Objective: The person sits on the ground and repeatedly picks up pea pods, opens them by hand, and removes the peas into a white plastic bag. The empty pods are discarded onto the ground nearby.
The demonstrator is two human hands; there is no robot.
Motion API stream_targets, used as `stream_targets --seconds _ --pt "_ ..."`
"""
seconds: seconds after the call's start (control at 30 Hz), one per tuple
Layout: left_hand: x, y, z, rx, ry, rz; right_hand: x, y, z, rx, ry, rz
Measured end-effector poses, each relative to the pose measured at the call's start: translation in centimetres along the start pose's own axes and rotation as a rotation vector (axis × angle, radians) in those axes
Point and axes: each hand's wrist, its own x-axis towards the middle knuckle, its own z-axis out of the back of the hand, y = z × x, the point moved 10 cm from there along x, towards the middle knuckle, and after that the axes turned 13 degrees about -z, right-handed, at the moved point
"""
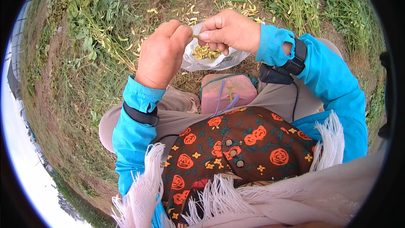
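Observation:
Over an open white plastic bag (191,65), my two hands meet at a small yellow-green bean pod (195,36). My left hand (163,52) pinches one end between thumb and curled forefinger. At the other end, my right hand (232,31) grips with thumb and forefinger, its other fingers loosely bent. Yellow-green beans (205,52) lie inside the bag below. Whether the pod is split cannot be seen, since the fingers cover most of it.
Loose pods (248,9) litter the ground beyond the bag. Cut bean plants (284,0) are heaped at the upper right, with more leafy stalks (107,34) at the left. Between my legs sits a pink bundle (226,91) with a green band and purple strap.

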Motion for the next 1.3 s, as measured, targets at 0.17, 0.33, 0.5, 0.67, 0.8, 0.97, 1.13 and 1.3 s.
stream_targets --seconds 0.17,0.33,0.5,0.67,0.8,0.97,1.13,1.3 --pt "-0.3 -1.1 -1.0 0.082 0.081 -0.073 0.5 -1.2 -0.4 -0.031 0.016 -0.054" --pt "-0.5 0.6 -0.1 0.073 -0.023 0.132 0.7 -1.9 -0.1 0.232 0.01 -0.103" --pt "-4.3 5.4 -2.8 -0.656 -0.132 0.818 0.3 0.2 1.8 0.105 -0.168 0.108" --pt "-4.1 3.7 -5.2 -1.176 -0.234 0.888 -0.3 0.5 1.1 0.108 -0.148 0.11" --pt "-4.4 3.9 -5.6 -1.206 -0.235 0.916 0.0 0.1 0.1 0.088 -0.064 0.085" --pt "-4.6 3.8 -5.6 -1.218 -0.205 0.909 0.0 0.2 -0.4 0.051 -0.03 0.064" --pt "-4.6 3.3 -6.3 -1.242 -0.152 0.926 -0.3 0.2 -0.7 -0.018 -0.026 0.099" --pt "-4.7 3.1 -6.6 -1.22 -0.128 0.935 -0.6 0.9 -0.9 -0.186 -0.104 0.159"
